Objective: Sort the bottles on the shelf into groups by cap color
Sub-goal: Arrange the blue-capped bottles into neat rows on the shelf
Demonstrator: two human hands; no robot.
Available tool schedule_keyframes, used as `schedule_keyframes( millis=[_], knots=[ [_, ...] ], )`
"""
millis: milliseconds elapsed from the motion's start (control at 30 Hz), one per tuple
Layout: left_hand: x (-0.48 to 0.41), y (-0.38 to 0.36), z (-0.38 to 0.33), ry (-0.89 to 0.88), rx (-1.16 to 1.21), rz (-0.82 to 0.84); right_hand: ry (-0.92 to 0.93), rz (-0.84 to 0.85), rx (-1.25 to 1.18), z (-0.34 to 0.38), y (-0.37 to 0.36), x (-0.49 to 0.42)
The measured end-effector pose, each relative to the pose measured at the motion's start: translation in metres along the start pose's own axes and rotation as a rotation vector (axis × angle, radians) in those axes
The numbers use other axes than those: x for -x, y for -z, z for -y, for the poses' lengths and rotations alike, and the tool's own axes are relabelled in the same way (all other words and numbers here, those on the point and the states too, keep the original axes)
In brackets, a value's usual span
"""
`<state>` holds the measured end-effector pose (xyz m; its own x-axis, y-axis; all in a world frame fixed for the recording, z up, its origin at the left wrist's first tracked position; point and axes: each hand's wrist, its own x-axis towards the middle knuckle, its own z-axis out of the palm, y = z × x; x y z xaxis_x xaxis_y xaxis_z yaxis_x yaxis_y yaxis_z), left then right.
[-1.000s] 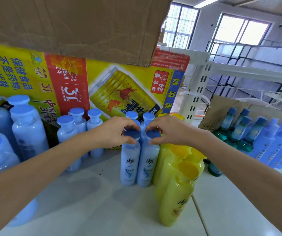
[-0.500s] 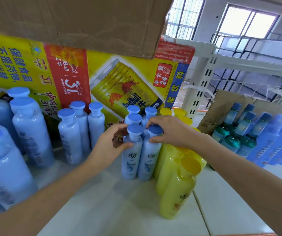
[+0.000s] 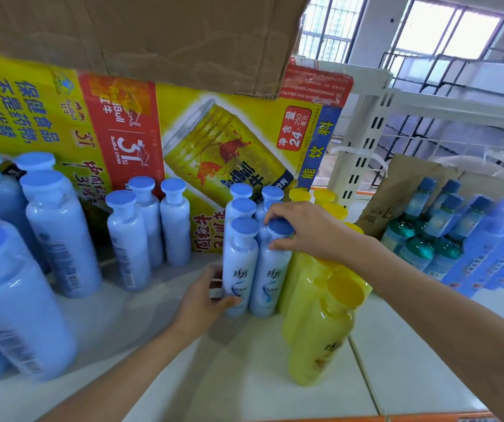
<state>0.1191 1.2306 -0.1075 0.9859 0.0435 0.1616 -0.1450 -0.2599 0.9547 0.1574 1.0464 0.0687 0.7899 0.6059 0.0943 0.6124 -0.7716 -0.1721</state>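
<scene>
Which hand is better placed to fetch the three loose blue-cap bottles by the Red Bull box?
Probably the left hand: it holds the front-left bottle low down, nearest the three bottles. The right hand grips the front-right bottle's cap, beside the yellow bottles.

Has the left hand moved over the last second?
Yes. The left hand has dropped from the cap of the front-left blue bottle to its lower body, which it grips. The right hand holds the front-right blue bottle at its cap.
</scene>
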Motion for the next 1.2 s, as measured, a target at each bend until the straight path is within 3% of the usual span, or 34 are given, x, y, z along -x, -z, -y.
schedule_keyframes(
  millis=[433, 633, 867, 1100, 1200],
  knots=[
    [0.001, 0.002, -0.002, -0.032, -0.027, 0.027, -0.033, -0.001, 0.231, 0.006, 0.008, 0.004],
    [0.007, 0.025, -0.008, -0.055, -0.152, 0.099, -0.028, -0.163, 0.181, 0.009, 0.017, 0.005],
    [0.001, 0.087, -0.044, -0.235, -0.313, -0.118, 0.101, -0.201, 0.009, 0.024, 0.022, -0.030],
    [-0.002, 0.137, -0.097, -0.389, -0.551, -0.401, 0.265, -0.046, 0.099, 0.055, 0.017, -0.087],
    [-0.011, 0.148, -0.103, -0.350, -0.719, -0.490, 0.305, 0.037, 0.206, 0.068, 0.011, -0.113]
  ],
)
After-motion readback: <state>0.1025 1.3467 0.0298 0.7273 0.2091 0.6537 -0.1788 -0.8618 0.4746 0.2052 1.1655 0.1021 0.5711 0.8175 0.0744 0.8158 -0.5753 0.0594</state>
